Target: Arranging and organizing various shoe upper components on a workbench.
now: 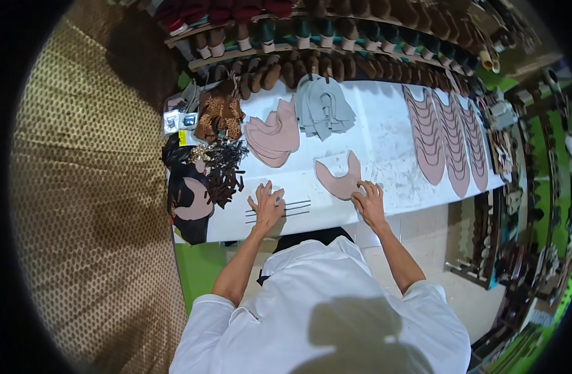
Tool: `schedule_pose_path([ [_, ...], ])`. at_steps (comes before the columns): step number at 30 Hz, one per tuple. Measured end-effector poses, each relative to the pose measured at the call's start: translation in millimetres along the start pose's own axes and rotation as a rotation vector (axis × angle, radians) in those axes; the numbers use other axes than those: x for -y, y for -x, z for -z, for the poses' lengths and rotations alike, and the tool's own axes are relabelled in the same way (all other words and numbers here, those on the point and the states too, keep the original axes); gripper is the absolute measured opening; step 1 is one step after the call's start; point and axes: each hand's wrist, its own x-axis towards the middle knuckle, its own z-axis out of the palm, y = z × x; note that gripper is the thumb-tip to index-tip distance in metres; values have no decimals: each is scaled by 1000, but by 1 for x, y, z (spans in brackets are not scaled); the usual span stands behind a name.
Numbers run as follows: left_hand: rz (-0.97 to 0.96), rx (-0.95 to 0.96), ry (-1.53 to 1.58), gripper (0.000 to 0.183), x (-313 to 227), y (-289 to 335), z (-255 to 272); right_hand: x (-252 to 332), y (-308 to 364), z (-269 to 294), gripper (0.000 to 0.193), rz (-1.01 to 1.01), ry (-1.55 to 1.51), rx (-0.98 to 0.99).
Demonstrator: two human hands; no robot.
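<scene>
Your L hand [269, 207] is half-open, fingers spread over blk strips [296, 214], near left, can't tell if gripping; R hand [369, 199] half-curled at right edge of pink U-piece [341, 185], near ctr, grip unclear; L drag could skew strips, R push could shift/crease U-piece

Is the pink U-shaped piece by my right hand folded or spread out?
Spread: the pink piece lies flat on the white table, both prongs apart.

Pink cutout [337, 185]; black strips [298, 214]; spotted brown fabric [219, 121].
</scene>
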Motion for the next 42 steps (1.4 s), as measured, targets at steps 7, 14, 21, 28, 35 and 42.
schedule_pose_path([
  [7,-32,55,-63,35,-5,2,-2,34,7,-6,16,-143,122,-193],
  [14,-46,116,-30,35,-21,4,0,89,-40,-52,14,148,-109,-39],
  [21,-62,111,12,36,-29,6,-1,98,-49,-70,15,263,71,53],
  [28,-121,161,47,39,-57,-10,-3,113,-51,-54,19,256,-29,-36],
  [35,-127,501,86,27,-71,-36,-1,61,-26,-24,19,18,-57,-109],
  [42,-211,492,15,22,-79,-60,-22,-11,20,2,15,-167,54,-128],
])
